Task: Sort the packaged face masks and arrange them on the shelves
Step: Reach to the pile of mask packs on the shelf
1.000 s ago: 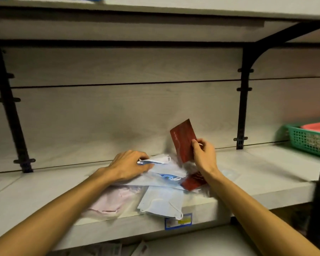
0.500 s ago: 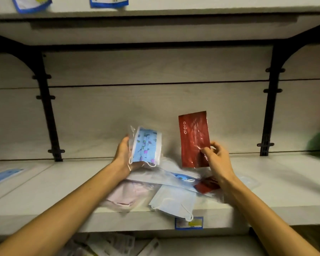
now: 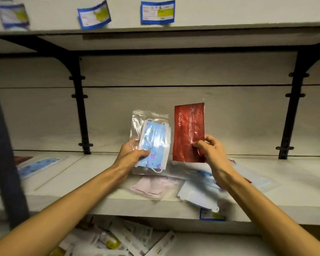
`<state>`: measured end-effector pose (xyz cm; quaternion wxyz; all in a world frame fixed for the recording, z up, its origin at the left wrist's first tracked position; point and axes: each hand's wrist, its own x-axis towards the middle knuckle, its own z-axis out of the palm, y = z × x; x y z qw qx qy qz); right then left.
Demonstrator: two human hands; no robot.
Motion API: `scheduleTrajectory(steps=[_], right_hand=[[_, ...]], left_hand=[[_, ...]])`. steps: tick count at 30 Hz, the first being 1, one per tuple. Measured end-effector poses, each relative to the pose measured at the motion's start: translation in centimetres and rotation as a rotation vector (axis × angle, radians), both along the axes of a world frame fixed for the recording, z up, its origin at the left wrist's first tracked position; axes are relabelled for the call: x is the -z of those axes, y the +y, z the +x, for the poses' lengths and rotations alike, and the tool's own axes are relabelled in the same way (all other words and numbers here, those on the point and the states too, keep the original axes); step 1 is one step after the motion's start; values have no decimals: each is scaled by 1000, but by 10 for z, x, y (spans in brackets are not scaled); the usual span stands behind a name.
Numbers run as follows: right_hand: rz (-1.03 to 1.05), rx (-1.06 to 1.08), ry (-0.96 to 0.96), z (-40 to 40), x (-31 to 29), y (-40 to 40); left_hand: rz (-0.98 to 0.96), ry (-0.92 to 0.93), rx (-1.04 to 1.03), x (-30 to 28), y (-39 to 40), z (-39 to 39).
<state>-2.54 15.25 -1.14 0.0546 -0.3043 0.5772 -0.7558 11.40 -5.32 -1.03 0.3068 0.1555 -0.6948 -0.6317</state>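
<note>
Gripping a clear-bagged blue mask [image 3: 153, 143], the left hand [image 3: 132, 154] rises beside the right hand [image 3: 209, 150], whose fingers [image 3: 197, 145] pinch a red packet [image 3: 187, 130] above the shelf [image 3: 103, 204].

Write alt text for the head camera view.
A person holds up two mask packets above a shelf: the left hand grips a clear bag with a blue patterned mask, the right hand pinches a red packet. More packaged masks lie below.
</note>
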Motion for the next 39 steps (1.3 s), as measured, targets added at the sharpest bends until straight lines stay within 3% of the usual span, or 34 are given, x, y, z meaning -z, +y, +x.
scheduleTrajectory(steps=[17,24,27,30,39], right_hand=[[-28,-152,-99,238,38,-171],[33,-274,18,348,61,-250],[101,-300,223,383,68,-287],[159,-323,356,406,73,-331],[337,-141,293,396,57,-485]], left_hand=[[42,-71,-29,17,-136,271],[82,-15,-337,40,-204,382],[134,-61,-457,51,-237,415],[158,-89,-502,60,-270,441],[93,-151,-529,45,-378,460]])
